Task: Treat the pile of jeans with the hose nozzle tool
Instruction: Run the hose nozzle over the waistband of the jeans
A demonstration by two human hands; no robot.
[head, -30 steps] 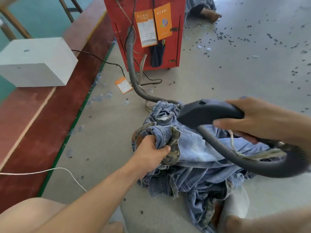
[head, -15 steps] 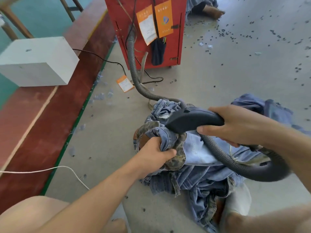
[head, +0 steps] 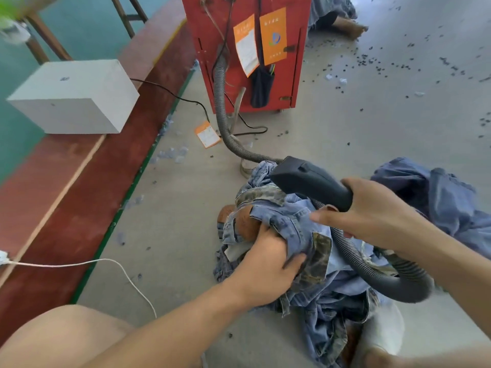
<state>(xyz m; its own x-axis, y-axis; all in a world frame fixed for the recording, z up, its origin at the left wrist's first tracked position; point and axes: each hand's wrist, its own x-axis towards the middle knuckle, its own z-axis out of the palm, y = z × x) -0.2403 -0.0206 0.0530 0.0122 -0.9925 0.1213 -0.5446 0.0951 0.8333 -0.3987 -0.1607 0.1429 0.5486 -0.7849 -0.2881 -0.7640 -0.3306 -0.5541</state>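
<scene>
Grey concrete floor (head: 358, 134), dark debris (head: 372, 61)

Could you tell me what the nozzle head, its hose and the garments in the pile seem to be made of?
Nozzle head: apparently moulded plastic, matte dark grey, smooth. Hose: likely flexible ribbed plastic, judging by its corrugations and tight bend. Pile of jeans: faded blue denim with visible seams and camouflage-print patches.

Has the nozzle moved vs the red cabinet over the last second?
Yes. The hose nozzle, held by the right hand, moved left across the jeans pile, ending more nearly below the red cabinet.
</scene>
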